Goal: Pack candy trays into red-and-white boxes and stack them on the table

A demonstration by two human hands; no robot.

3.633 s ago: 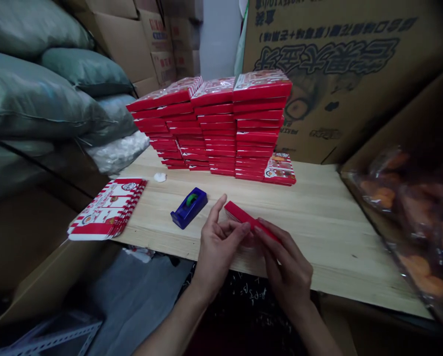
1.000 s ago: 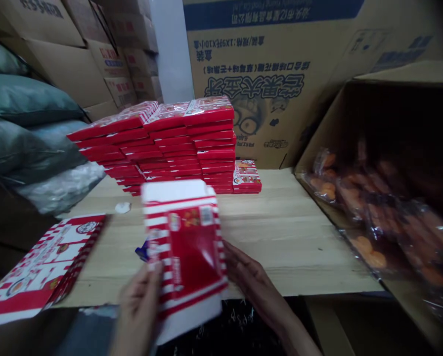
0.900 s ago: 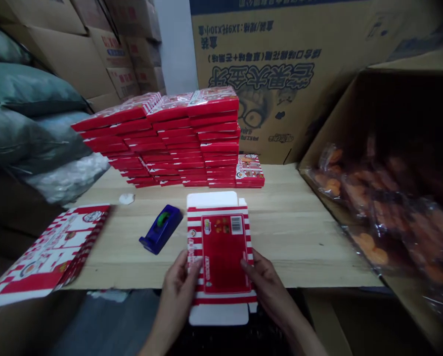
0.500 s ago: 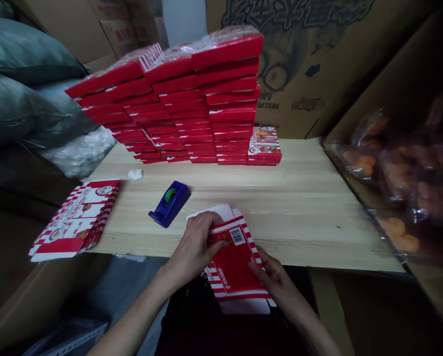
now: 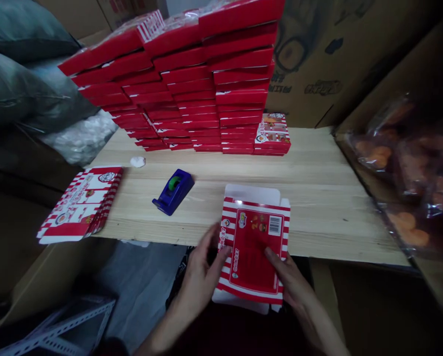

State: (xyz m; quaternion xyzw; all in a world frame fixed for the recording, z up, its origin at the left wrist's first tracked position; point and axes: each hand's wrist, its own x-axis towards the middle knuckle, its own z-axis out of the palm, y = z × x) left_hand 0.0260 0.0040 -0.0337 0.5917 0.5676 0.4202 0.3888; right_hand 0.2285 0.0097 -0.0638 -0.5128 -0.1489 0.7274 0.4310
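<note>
Red-striped carton seemingly held by both hands.

Flat red-and-white striped carton blank, barcode side up, white flaps out, overhanging the table edge

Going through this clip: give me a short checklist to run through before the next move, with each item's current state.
1. Left hand on the red-and-white striped carton blank: ok, thumb on its left side.
2. Right hand on the blank: ok, at its lower right.
3. Blank wholly on the wooden tabletop: not ok, its lower end overhangs the front edge.
4. Blue tape dispenser apart from the blank: ok.
5. Stacks of red boxes upright: ok, though the tallest runs out of view.
6. Underside of the blank free of tape: cannot tell, it is hidden.
</note>
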